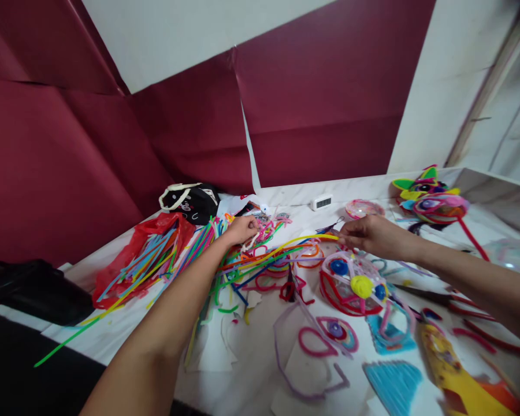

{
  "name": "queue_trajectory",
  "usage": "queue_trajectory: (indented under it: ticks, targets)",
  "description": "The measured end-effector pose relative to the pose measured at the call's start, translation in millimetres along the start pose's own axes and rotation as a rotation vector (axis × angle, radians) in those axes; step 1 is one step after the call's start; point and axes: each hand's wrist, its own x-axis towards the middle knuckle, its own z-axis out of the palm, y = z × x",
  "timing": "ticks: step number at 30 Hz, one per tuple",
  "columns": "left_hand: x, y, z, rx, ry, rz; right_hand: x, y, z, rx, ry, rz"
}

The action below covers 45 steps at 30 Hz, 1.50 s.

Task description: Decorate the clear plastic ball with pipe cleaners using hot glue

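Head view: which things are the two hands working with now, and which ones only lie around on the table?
In hand: yellow pipe cleaner, pinched by right hand; pipe cleaner pile, under left hand.
Lying about: scissors, black pouch, white clock, red bag, cat-face craft.

Pipe cleaners (242, 263) left of the lantern (353, 286) — clock (321, 201) behind.

Both bare arms reach forward, and both hands are closed.
Left hand (241, 229) at eleven o'clock, fingers curled in, knuckles up; right hand (364, 234) at one o'clock, fingertips pinched together, forearm lying toward four o'clock.
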Motion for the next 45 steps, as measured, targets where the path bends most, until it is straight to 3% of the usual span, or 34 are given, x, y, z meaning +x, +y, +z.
queue_trajectory:
  ticks: [10,19,23,32,36,38,40,41,43,45]
  targets:
    - [7,5,1.2,-0.083,0.175,-0.015,-2,-2,0,-0.008,-0.007,0.001]
    - [14,11,6.0,-0.085,0.259,0.027,-1,-3,-1,-0.025,-0.001,0.003]
    - [6,29,-1.0,-0.136,0.310,0.086,1,-5,-2,-0.026,0.021,-0.001]
    - [-26,99,-15.8,-0.354,0.228,0.355,8,-23,-11,-0.014,0.116,0.065]
    - [-58,103,-23.9,-0.332,0.374,0.413,4,-24,-15,-0.064,0.143,0.103]
    - [-84,95,-25.2,-0.266,0.295,0.347,1,-21,-16,-0.082,0.152,0.109]
    - [-112,82,-21.5,-0.175,0.013,0.292,-3,-17,-17,-0.077,0.155,0.105]
    - [-126,75,-17.2,-0.149,-0.055,0.281,-4,-16,-17,-0.075,0.156,0.104]
    - [-150,62,-4.0,-0.092,-0.135,0.250,-5,-15,-15,-0.072,0.157,0.103]
    - [-168,52,12.9,0.015,-0.177,0.132,-5,-15,-14,-0.065,0.149,0.099]
